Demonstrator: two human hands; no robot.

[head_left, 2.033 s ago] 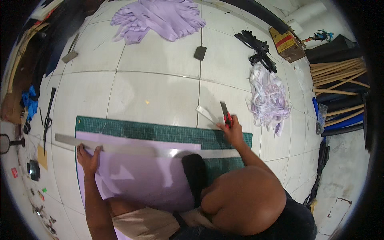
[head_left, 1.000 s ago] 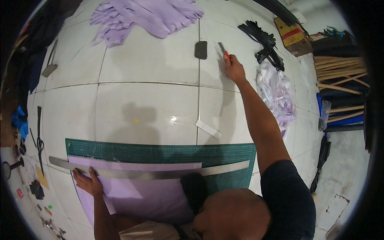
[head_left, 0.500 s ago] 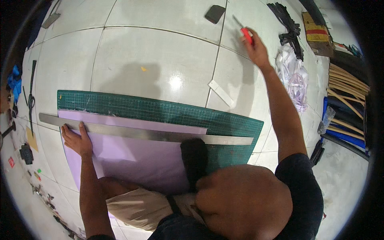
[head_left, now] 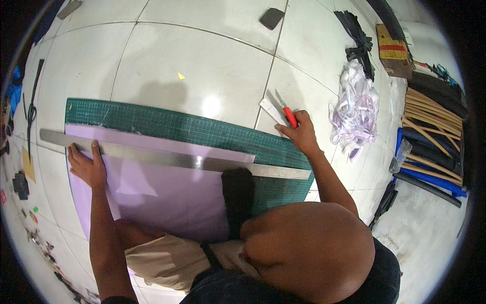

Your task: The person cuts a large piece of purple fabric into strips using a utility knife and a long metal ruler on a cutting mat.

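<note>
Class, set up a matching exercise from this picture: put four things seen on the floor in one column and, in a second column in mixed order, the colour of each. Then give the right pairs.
Things:
1. cutting mat
2. sheet under the left hand: the paper sheet
3. long ruler
4. knife handle in the right hand

Colours:
A. red
B. silver grey
C. dark green
D. pale purple

Pairs: 1-C, 2-D, 3-B, 4-A
</note>
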